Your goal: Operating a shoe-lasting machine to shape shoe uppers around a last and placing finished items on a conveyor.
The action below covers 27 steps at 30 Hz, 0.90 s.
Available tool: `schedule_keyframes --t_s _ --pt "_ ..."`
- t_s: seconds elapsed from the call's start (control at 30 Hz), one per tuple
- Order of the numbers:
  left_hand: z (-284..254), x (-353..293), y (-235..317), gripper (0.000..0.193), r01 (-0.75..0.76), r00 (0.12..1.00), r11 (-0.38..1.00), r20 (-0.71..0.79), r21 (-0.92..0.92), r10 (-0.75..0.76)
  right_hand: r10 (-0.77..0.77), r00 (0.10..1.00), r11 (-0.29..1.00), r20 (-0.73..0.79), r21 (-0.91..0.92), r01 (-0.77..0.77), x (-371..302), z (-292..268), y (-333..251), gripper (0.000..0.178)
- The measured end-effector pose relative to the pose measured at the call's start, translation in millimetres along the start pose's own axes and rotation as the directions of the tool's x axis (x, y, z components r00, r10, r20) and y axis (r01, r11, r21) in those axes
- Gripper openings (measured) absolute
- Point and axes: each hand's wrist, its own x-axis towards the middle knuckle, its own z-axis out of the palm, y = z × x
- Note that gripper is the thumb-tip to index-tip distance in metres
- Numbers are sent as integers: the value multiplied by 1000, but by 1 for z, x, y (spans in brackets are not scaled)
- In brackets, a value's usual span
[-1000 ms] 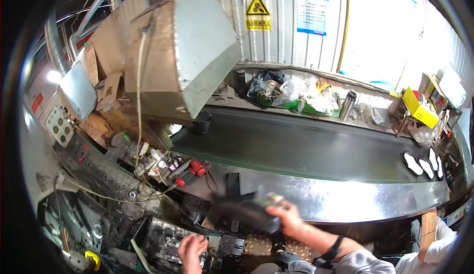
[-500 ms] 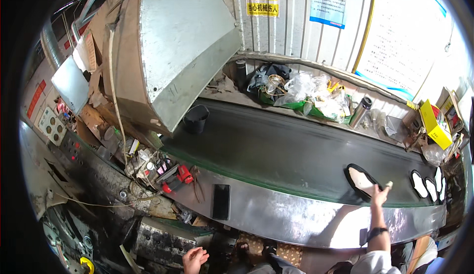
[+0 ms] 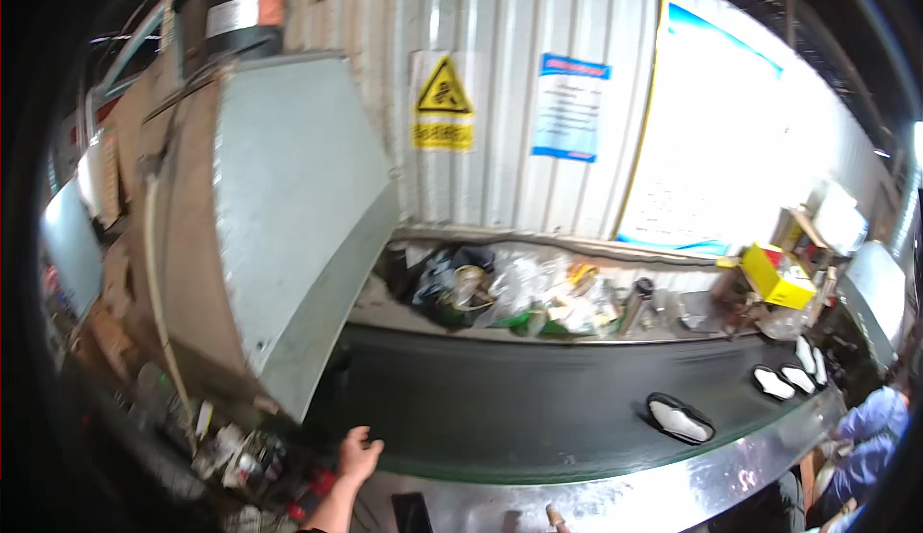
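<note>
My left hand (image 3: 359, 453) reaches up over the near-left edge of the dark conveyor belt (image 3: 500, 389), close to the metal hood. Its fingers are apart, and nothing shows in them. At the lower edge, only a finger-like tip of my right hand (image 3: 556, 517) shows above the shiny metal ledge (image 3: 635, 490); the rest is cut off. A black shoe with a white inside (image 3: 680, 419) lies on the belt, right of centre, apart from both hands. Farther right are several more such shoes (image 3: 773, 382). A black phone (image 3: 411, 512) lies on the ledge beside my left forearm.
The big metal hood (image 3: 288, 216) overhangs the belt's left end. Plastic bags and scraps (image 3: 538, 293) and a thermos (image 3: 636, 304) line the back shelf, with a yellow box (image 3: 777, 276) at its right. A co-worker's blue sleeve (image 3: 870, 446) is at far right. Clutter (image 3: 231, 461) fills the lower left.
The view has tilted upward. My right hand has drawn back from the shoe toward the lower edge. My left hand has risen to the belt's left end.
</note>
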Motion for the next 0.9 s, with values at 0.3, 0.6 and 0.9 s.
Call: schedule_keyframes --t_s 0.3,0.6,0.9 --pt "-49 212 8 99 -81 975 821 217 565 -54 -195 958 980 -208 -11 197 105 22 -121 78" --pt "-13 194 70 32 -213 708 976 684 -35 179 72 976 719 -207 689 93 192 123 -180 106" --pt "21 229 25 39 -334 798 888 596 316 88 325 924 635 -203 771 -54 133 51 -187 69"
